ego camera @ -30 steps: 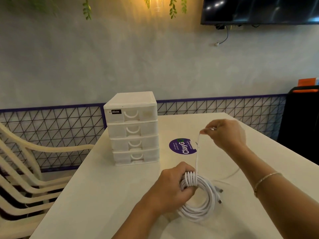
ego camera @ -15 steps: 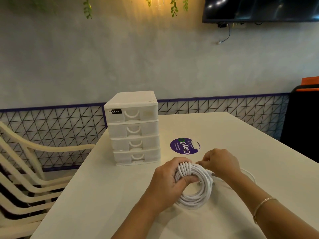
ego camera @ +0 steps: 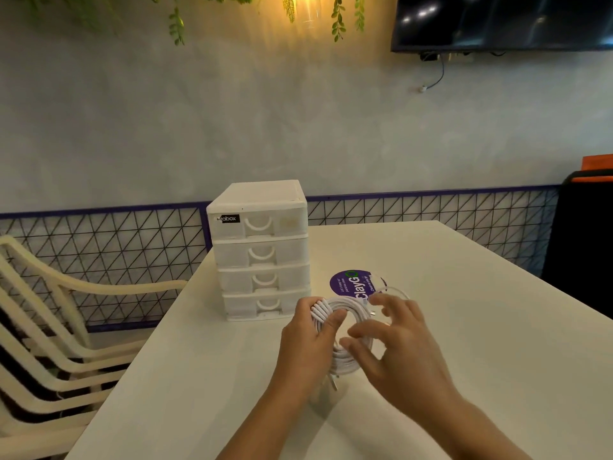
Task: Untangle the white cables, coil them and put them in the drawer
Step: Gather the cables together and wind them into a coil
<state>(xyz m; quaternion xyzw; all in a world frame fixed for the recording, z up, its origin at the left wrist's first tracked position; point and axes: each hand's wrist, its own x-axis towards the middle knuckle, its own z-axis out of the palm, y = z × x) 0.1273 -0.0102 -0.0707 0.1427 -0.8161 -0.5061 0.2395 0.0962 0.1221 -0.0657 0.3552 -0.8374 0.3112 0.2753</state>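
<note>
**One Coil, Two Hands, Four Drawers**

One coil of white cable (ego camera: 335, 330) was held above the white table (ego camera: 464, 327), just in front of the drawer unit (ego camera: 260, 249). The left hand (ego camera: 306, 350) grasped the bundled loops, thumb pressed over them. The right hand (ego camera: 394, 353) had its fingers spread and relaxed at the coil's right side, gripping nothing. A loose loop of cable trailed across one purple round sticker (ego camera: 356, 285). The unit had four drawers, all pushed in. Stacked cream chairs (ego camera: 49, 327) stood to the left; their number could not be told.
</note>
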